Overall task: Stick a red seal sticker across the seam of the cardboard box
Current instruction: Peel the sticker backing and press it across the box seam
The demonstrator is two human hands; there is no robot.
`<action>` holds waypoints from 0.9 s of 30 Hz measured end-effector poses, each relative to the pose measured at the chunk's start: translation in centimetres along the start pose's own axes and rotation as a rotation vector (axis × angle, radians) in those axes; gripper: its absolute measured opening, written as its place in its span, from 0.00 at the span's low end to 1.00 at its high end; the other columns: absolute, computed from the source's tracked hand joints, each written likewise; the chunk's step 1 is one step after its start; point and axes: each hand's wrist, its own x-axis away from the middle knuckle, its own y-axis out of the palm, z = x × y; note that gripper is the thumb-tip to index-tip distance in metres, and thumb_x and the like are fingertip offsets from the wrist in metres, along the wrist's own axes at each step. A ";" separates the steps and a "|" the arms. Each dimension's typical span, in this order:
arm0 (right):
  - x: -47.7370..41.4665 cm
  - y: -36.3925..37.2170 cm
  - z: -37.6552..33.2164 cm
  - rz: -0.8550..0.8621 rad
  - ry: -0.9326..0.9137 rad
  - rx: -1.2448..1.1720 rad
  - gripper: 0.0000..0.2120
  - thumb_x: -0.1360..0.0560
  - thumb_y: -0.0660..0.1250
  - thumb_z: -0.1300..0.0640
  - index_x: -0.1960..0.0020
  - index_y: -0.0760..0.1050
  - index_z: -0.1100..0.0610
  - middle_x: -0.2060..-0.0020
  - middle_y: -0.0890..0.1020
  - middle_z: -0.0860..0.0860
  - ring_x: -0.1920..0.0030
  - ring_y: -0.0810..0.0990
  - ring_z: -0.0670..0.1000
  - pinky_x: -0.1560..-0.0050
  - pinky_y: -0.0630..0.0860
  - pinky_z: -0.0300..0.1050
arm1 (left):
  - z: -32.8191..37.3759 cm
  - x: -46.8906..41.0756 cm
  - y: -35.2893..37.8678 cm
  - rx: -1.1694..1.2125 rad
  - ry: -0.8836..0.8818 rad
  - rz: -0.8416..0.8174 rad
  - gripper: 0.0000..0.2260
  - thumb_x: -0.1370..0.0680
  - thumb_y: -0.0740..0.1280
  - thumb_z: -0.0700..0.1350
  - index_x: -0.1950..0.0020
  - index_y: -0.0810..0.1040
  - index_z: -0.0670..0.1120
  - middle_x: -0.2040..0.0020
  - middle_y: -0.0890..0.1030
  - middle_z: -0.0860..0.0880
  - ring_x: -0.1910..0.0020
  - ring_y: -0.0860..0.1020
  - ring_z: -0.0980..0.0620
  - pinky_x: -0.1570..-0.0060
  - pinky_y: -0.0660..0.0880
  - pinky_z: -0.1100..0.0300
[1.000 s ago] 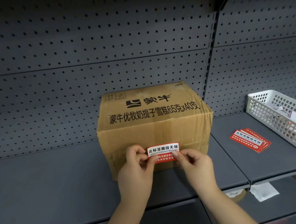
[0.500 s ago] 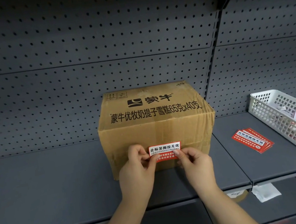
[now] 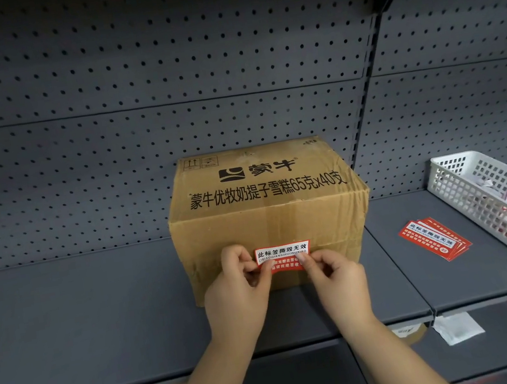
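Note:
A brown cardboard box with black Chinese print on top stands on the grey shelf. A horizontal seam crosses its front face. A red seal sticker with a white text band lies against that face over the seam. My left hand pinches the sticker's lower left edge. My right hand pinches its lower right edge. The sticker's bottom part is hidden behind my fingertips.
A small stack of red seal stickers lies on the shelf right of the box. A white plastic basket with papers stands at the far right. Pegboard backs the shelf. A lower shelf holds paper scraps.
The sticker and both hands have shifted slightly upward on the box's front face. My fingers keep their pinch on its lower corners.

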 end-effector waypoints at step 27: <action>-0.8 -0.6 1.7 0.087 -0.140 0.371 0.19 0.37 0.76 0.42 0.72 0.75 0.55 0.79 0.77 0.47 0.78 0.75 0.52 0.77 0.72 0.45 | -1.4 0.6 -0.4 -0.100 0.025 0.049 0.19 0.35 0.77 0.53 0.62 0.67 0.49 0.73 0.75 0.55 0.78 0.72 0.56 0.78 0.66 0.64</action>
